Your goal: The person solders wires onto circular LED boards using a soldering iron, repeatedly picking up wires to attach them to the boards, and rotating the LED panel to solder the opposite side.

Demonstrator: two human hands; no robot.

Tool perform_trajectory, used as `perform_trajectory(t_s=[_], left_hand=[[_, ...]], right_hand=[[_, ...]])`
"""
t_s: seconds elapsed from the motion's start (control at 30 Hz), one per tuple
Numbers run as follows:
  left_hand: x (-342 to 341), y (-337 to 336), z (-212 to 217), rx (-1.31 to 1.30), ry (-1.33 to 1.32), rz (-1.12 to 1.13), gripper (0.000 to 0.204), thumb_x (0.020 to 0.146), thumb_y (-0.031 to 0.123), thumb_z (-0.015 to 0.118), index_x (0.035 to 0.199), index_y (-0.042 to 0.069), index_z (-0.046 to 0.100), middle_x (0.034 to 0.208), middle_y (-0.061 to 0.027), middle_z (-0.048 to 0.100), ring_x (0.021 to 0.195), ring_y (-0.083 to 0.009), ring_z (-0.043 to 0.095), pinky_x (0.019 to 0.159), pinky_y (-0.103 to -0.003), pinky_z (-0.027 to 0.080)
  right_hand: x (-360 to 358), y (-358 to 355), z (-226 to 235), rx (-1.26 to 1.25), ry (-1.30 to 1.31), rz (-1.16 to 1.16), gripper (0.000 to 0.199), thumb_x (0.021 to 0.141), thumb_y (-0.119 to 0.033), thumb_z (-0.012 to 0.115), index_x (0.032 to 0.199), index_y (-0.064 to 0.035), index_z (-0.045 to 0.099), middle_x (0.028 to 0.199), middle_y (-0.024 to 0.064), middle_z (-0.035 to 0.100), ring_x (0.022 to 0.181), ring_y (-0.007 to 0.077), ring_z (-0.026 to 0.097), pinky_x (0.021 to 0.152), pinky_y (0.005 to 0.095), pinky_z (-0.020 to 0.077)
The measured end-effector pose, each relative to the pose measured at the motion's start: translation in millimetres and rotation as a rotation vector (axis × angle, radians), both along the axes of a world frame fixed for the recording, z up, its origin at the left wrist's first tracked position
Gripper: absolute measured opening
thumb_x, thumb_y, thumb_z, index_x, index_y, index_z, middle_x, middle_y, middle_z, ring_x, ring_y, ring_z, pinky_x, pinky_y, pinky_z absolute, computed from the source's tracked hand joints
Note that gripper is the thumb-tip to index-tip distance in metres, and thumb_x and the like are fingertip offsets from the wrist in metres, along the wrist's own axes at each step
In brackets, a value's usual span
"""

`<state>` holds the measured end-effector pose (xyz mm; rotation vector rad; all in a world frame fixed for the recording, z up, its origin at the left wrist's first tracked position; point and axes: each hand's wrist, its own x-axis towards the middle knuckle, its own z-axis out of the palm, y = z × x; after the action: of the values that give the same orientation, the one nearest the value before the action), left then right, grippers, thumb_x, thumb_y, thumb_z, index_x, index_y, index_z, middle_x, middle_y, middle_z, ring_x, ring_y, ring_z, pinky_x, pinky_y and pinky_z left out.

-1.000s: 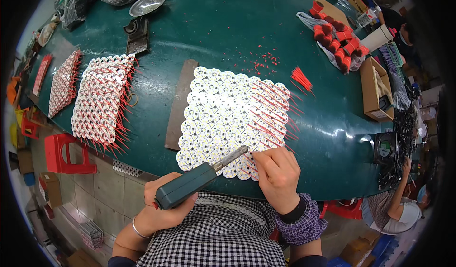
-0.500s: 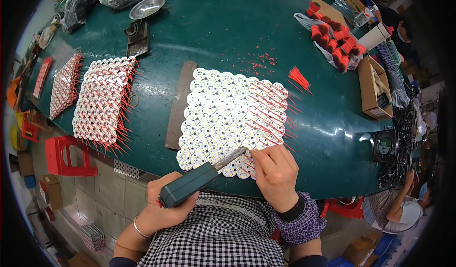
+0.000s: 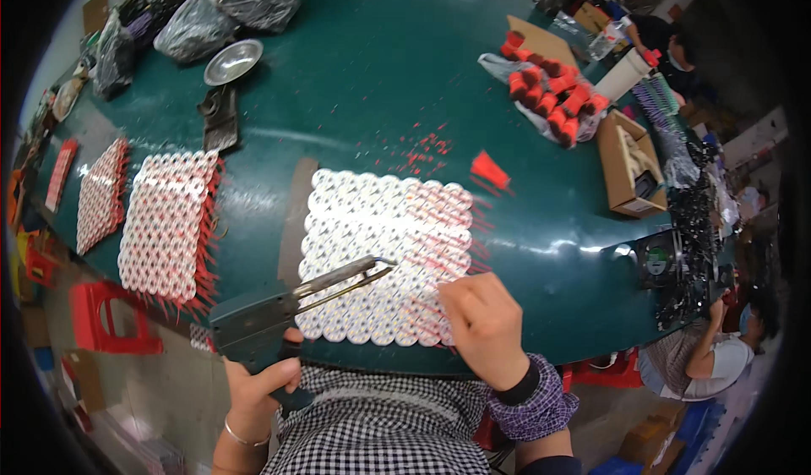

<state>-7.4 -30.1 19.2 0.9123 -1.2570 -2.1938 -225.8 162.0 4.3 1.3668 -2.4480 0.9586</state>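
A dark green soldering gun (image 3: pixel 262 319) is gripped in my left hand (image 3: pixel 262 386). Its metal barrel, with a thin tube alongside, reaches over a sheet of round white LED boards (image 3: pixel 359 213). The bent tip hangs over the middle of that sheet, and whether it touches cannot be judged. Thin red wires (image 3: pixel 477 221) stick out along the sheet's right side. My right hand (image 3: pixel 486 327) is closed by the lower right of the sheet, its thumb and forefinger pinched; anything between them is hidden. A brown bar (image 3: pixel 296 221) lies along the sheet's left edge.
Wired board sheets (image 3: pixel 165 226) lie at the left. Beyond the work are a red wire bundle (image 3: pixel 490 171), red spools (image 3: pixel 557 99) in plastic, a metal dish (image 3: pixel 233 62) and a dark stand (image 3: pixel 220 120). A cardboard box (image 3: pixel 629 166) stands right; other people sit farther off.
The soldering gun has swung left and up, its tip leaving the fingers of my right hand. My right hand stays pinched near the sheet's lower right. The whole view has shifted a little.
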Motion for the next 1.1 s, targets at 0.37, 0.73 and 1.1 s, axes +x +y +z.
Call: perform_trajectory(t_s=[0.37,0.73,1.1], left_hand=[[-17.3,-21.3,-13.2,0.007,0.084,0.074,0.064,0.071,-0.004,0.07,0.13,-0.007,0.045,0.103,-0.0227,0.065,0.05,-0.0172,0.054,0.042,-0.027,0.044],[-20.3,-29.3,-19.3,-0.022,0.054,0.136,0.072,0.069,-0.002,0.067,0.136,-0.003,0.039,0.1,-0.0225,0.063,0.048,-0.0181,0.052,0.04,-0.029,0.043],[-21.4,-28.9,-24.2,-0.033,0.048,0.128,0.071,0.069,0.0,0.068,0.134,-0.004,0.039,0.098,-0.0221,0.062,0.048,-0.0178,0.052,0.04,-0.029,0.041]], right_hand=[[-164.0,-18.5,-36.3,0.096,0.212,-0.257,0.021,0.085,-0.009,0.07,0.105,-0.0032,0.07,0.1,0.0117,0.069,0.097,0.0316,0.063,0.084,0.041,0.0523],[-185.7,-35.6,-48.5,0.206,0.14,-0.325,0.014,0.079,-0.006,0.074,0.093,-0.0039,0.075,0.088,0.0121,0.067,0.091,0.0317,0.065,0.08,0.0431,0.0526],[-184.0,-34.1,-46.2,0.209,0.086,-0.36,0.006,0.084,-0.007,0.069,0.089,-0.0062,0.072,0.088,0.0091,0.066,0.091,0.0304,0.065,0.079,0.0431,0.0519]])
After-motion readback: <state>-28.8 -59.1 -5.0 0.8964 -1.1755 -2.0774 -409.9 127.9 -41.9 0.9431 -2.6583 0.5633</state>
